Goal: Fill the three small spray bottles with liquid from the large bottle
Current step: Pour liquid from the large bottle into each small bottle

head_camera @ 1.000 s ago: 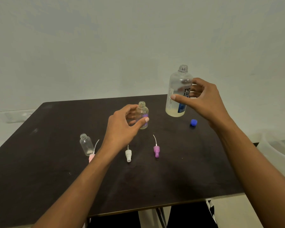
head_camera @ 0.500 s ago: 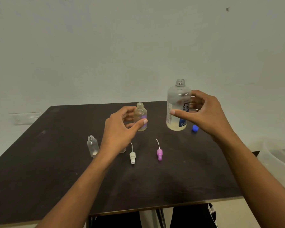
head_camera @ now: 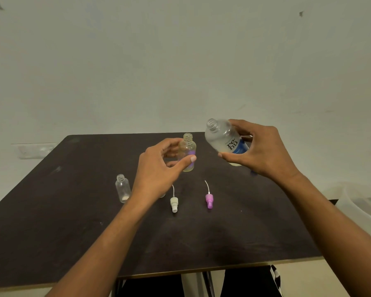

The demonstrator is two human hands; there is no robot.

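My left hand (head_camera: 159,170) grips a small clear spray bottle (head_camera: 187,150), upright and uncapped, above the dark table (head_camera: 73,221). My right hand (head_camera: 263,151) holds the large clear bottle (head_camera: 224,138) with a blue label, tilted with its open mouth toward the small bottle. The two mouths are apart. A second small open bottle (head_camera: 122,188) stands at the left. A third small bottle (head_camera: 162,195) is almost wholly hidden behind my left wrist.
A white spray pump (head_camera: 174,203) and a purple spray pump (head_camera: 209,200) lie on the table in front of my hands. The blue cap (head_camera: 253,173) peeks out under my right hand. A translucent plastic tub (head_camera: 360,202) sits off the table's right edge.
My right hand has tilted the large bottle from upright, leaning its mouth left toward the small bottle. My left hand keeps holding the small bottle in about the same place.
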